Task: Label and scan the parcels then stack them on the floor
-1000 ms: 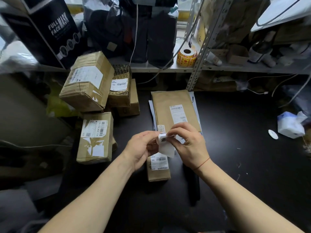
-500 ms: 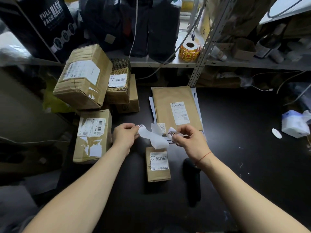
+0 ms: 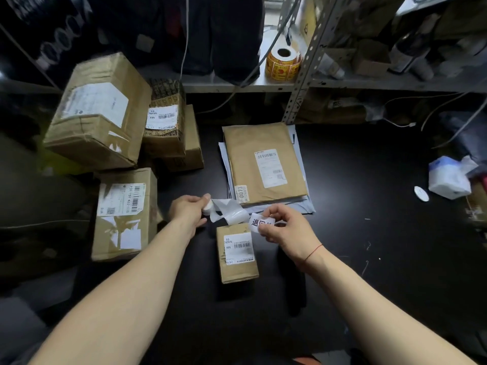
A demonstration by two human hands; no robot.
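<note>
White label (image 3: 261,222), black characters printed on it. Head view, centre of frame. The right hand (image 3: 288,229) pinches its right edge between thumb and fingers (image 3: 274,210), just above the top edge of the parcel (image 3: 237,256).

Backing (image 3: 229,212): glossy curled strip, left of the label. The left hand (image 3: 189,210) pinches its far end, fingers curled.

Change: a second ago both hands met over the parcel with label and backing held as one folded piece. They have since drawn apart, the left hand going left, and the label is peeled nearly or wholly free. Whether a last edge still clings cannot be told. Judged: the label is ready to press on; scanning and stacking are not yet done.

Parcel: small, brown, flat on the desk (image 3: 369,233), lower centre. Neither hand touches it. It already bears one barcode sheet.

Around:
- Envelope (image 3: 263,143), brown, above centre, on pale mailers.
- Boxes (image 3: 97,114), taped, piled at left.
- Dark tool (image 3: 292,283), just right of the parcel and below the right wrist; possibly the scanner, too dark to be sure.
- Sticker roll (image 3: 283,63), on the shelf, upper centre.
- Tissue pack (image 3: 448,177), right edge.

In the way: the backing occupies the left hand. The boxes crowd the left side.
</note>
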